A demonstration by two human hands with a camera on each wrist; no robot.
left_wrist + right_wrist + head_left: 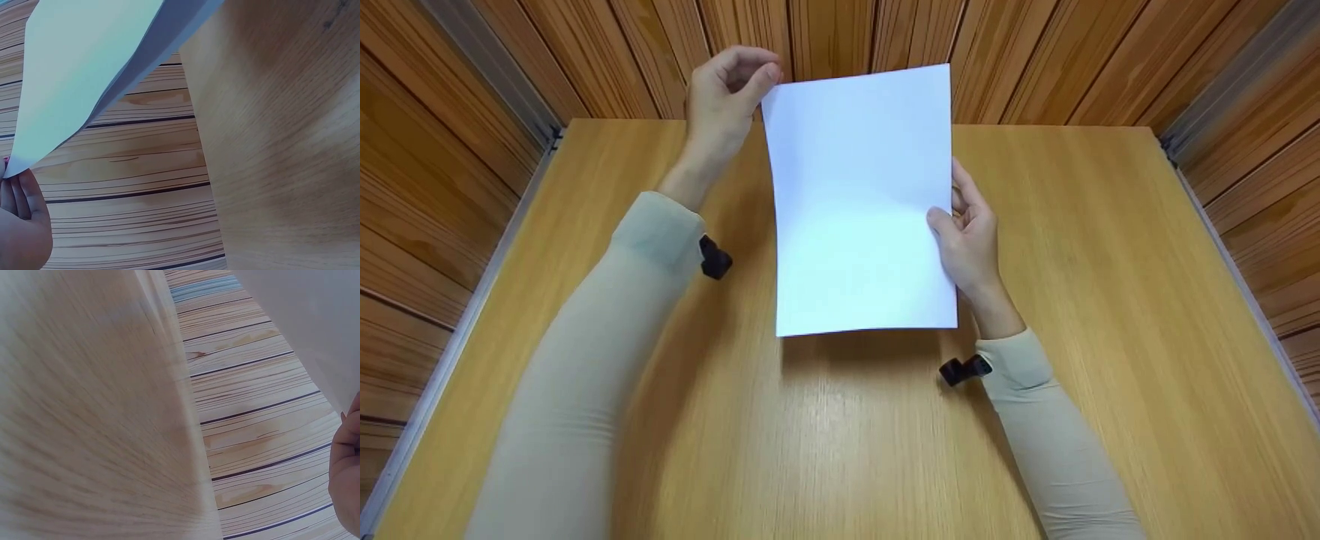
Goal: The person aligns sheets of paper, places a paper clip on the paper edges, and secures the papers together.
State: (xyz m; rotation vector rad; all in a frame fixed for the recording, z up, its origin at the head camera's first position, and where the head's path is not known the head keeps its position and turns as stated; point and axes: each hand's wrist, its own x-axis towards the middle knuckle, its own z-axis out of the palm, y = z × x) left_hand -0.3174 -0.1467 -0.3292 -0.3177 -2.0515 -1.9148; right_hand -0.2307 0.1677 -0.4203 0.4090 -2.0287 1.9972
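Observation:
A white sheet of paper [859,202] is held up above the table, its long side running away from me. My left hand [720,105] pinches its far left corner between thumb and fingers. On the right edge, below the middle, my right hand [973,244] grips it with the thumb on the face and the other fingers partly hidden behind. The left wrist view shows the paper [84,67] slightly bowed, with a grey band along one edge; whether it is one sheet or more I cannot tell. In the right wrist view, the paper's shaded side [320,320] meets the fingers.
Under the paper lies a light wooden table [840,435], with the paper's shadow on it. Wood-plank walls [832,37] stand at the back and both sides. Small black devices [716,257] sit at both sleeve cuffs.

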